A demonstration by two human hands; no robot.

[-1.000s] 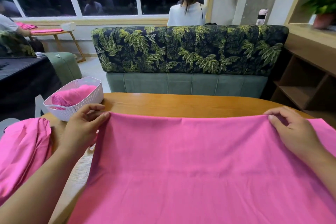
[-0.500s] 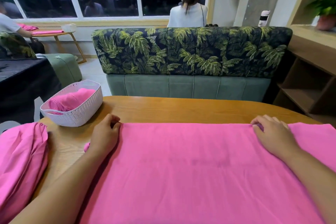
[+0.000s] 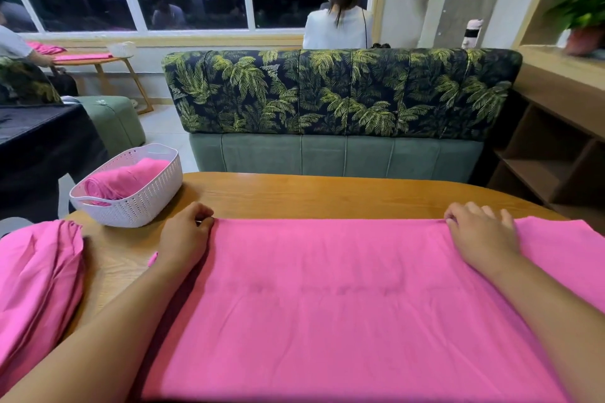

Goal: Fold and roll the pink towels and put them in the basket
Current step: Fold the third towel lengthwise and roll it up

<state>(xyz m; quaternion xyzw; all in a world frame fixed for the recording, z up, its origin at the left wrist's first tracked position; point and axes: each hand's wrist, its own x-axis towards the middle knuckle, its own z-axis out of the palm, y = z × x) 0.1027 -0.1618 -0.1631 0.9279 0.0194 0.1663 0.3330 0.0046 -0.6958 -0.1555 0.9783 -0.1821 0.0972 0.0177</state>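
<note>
Left hand point(image 3: 183, 235) and right hand point(image 3: 481, 235) pinched towel's point(image 3: 343, 304) far edge; table point(image 3: 327, 196) strip lay beyond towel; basket point(image 3: 140, 209) left of towel.

The spread pink towel point(image 3: 343, 304) is being cut off by the near and right borders. The pink heap point(image 3: 36, 288) is being cropped at left. The rolled towel point(image 3: 131, 177) is being partly hidden by the basket point(image 3: 144, 203) wall. The fingertips of the left hand point(image 3: 183, 239) are being concealed beneath its knuckles.
</note>
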